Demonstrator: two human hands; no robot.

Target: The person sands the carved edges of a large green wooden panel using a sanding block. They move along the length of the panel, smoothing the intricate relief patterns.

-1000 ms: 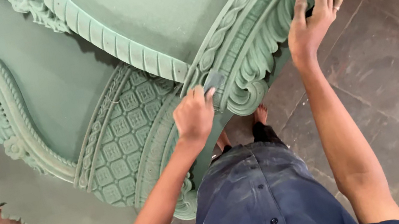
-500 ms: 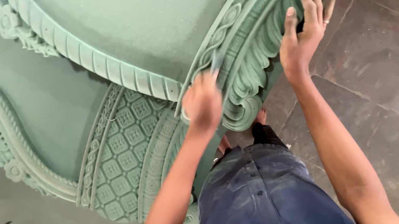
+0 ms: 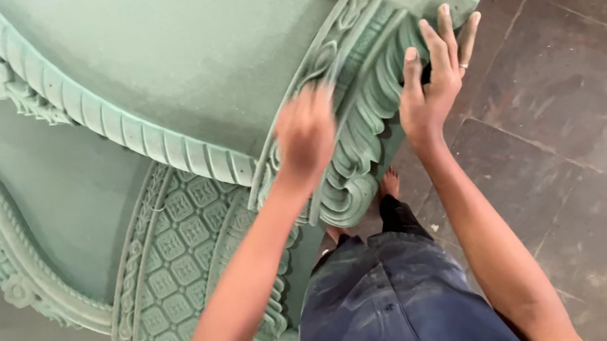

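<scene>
Head view recorded left hand (image 3: pixel 305 133), blurred, grip unreadable, rubbing the green carved leaf moulding (image 3: pixel 360 116) at panel edge; right hand (image 3: pixel 432 79), fingers spread flat, braced beside it; light, curve-following strokes judged best.

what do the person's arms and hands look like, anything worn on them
Both forearms are bare. The left hand is motion-blurred, with a dark blue sleeve edge near that elbow. The right hand wears a thin ring on one of its fingers. No gloves.
</scene>
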